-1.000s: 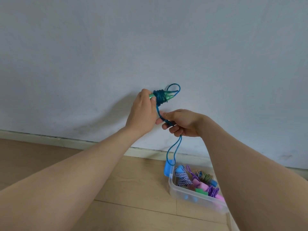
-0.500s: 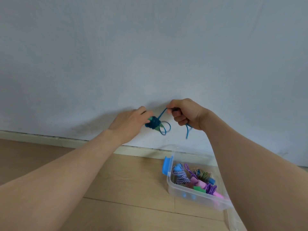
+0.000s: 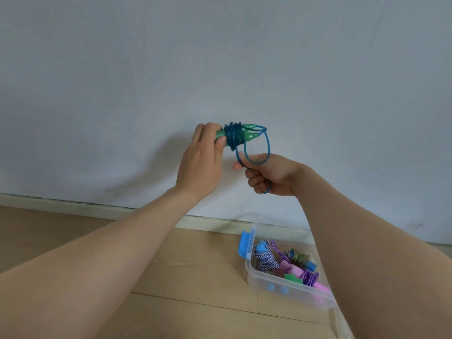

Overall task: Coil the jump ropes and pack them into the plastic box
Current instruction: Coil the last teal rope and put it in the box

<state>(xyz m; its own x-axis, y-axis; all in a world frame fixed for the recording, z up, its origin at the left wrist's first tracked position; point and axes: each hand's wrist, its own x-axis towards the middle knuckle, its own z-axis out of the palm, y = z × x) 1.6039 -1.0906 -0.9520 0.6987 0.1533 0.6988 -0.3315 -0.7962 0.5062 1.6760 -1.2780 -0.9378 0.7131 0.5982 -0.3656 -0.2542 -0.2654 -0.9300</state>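
Note:
My left hand (image 3: pixel 203 157) grips the two green handles (image 3: pixel 249 135) of a jump rope, held side by side in front of the wall. Blue cord (image 3: pixel 234 137) is wound tightly round the handles. A loose loop of the same cord (image 3: pixel 265 152) runs from the handle tips down into my right hand (image 3: pixel 271 174), which pinches it just below and to the right. A short end of cord sticks out under that fist. The clear plastic box (image 3: pixel 276 287) stands on the floor below my right forearm, holding several coiled ropes with pink, blue and green handles.
A blue latch (image 3: pixel 244 245) sits on the box's left end. A pale wall (image 3: pixel 220 69) fills the background, with a skirting board (image 3: pixel 73 204) along the wooden floor (image 3: pixel 183 277). My right forearm hides the box's right side.
Both hands rose from their lower position half a second ago. The right hand came down under the handles again, carrying the cord round, and the hanging tail has shortened to a small loop.

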